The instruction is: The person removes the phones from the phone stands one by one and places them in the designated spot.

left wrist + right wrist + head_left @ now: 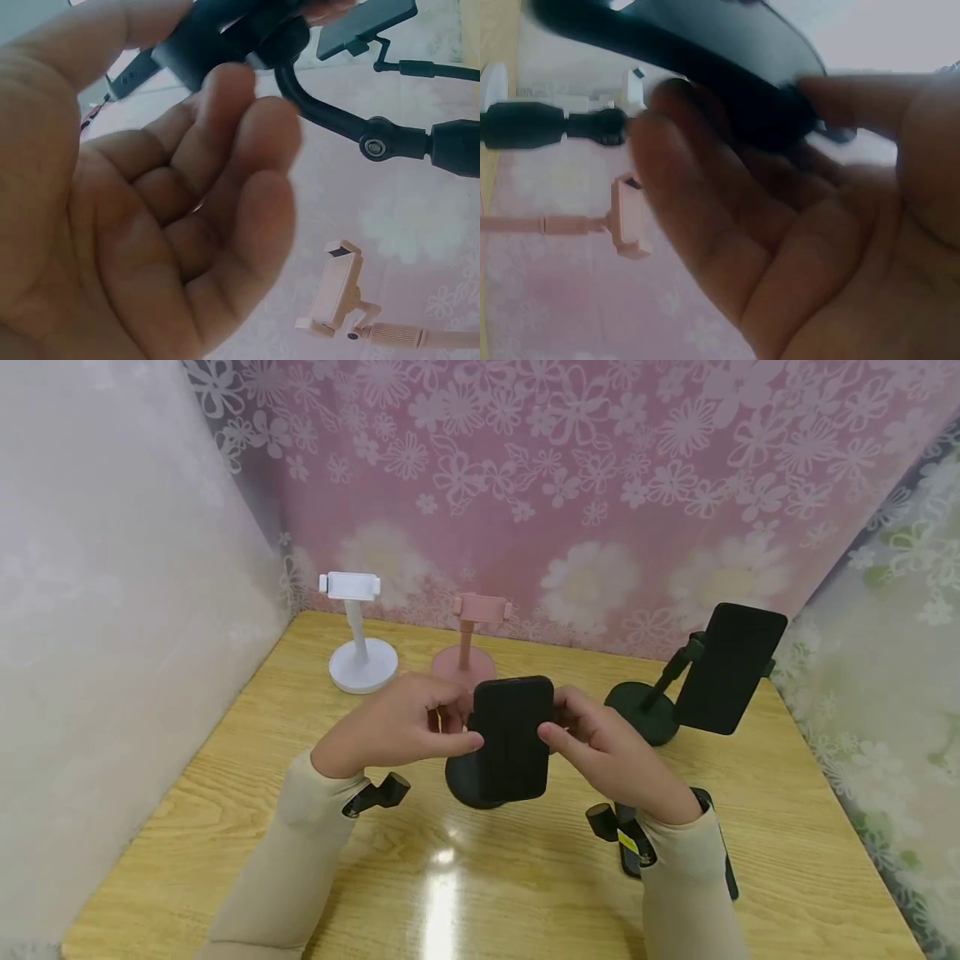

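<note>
A black phone (513,739) stands upright, screen towards me, in the middle of the head view. Behind and below it is a dark phone stand with a round base (467,782); its jointed neck (330,112) shows in the left wrist view. My left hand (408,722) pinches the stand's dark clamp (206,52) at the phone's left side, between thumb and forefinger. On the other side my right hand (611,756) grips the phone's right edge, thumb on the front and fingers behind. The phone hides most of the clamp in the head view.
A white phone stand (362,664) and a pink one (467,631) are at the back. To the right, a dark green stand (648,710) holds another black phone (731,668). A further dark phone (631,862) lies under my right wrist on the wooden table (525,893).
</note>
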Demonstrator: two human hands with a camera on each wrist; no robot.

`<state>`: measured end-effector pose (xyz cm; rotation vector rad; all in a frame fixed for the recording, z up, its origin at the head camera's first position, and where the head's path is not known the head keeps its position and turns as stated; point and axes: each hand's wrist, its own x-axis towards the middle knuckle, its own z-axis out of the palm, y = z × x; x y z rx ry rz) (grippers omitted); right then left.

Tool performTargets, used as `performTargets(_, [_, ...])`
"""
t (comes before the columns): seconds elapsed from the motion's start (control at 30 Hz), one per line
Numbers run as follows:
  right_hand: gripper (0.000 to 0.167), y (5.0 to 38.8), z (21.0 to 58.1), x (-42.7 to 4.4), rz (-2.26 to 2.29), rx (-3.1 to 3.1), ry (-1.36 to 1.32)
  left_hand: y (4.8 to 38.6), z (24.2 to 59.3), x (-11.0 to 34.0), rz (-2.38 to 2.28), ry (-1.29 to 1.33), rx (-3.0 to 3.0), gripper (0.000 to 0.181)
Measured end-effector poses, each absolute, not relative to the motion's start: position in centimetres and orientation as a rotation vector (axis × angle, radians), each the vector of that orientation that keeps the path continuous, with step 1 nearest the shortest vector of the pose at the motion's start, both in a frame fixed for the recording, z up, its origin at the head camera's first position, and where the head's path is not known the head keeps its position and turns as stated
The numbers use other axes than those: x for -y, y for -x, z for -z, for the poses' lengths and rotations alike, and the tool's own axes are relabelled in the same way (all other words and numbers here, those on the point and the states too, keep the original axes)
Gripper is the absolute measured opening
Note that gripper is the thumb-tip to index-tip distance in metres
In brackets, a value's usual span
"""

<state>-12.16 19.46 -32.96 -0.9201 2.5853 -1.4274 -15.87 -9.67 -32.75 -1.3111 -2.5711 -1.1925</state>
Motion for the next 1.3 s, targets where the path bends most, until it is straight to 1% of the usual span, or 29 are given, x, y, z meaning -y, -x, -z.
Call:
performTargets(0.13, [0.017,11.9,32.9,-19.7,1.273,-2.639,0.944,15.7,32.6,9.7,1.081,1.349,2.624,0.019])
performTargets(0.3, [0.016,11.7,33.1,-19.6,1.218,-2.711,0.915,15.5,32.6,9.5,0.972,1.366,2.658,0.016])
performTargets(0.63, [0.016,11.4,32.9,-19.6,1.197,-2.790,0.893,15.3,32.4,9.3,0.931,1.413,2.633,0.016])
performTargets(0.93, [0.011,11.3,32.5,-19.8,1.125,-2.809,0.898,15.3,32.5,9.0,0.912,1.399,2.535,0.016])
performTargets(1.13, [0.031,11.1,32.2,-20.0,1.062,-2.823,0.872,15.1,32.7,8.7,0.945,1.353,2.519,0.015])
performTargets(1.3, [0.032,11.1,32.0,-20.1,1.053,-2.812,0.843,15.0,32.7,8.8,0.995,1.339,2.535,0.017])
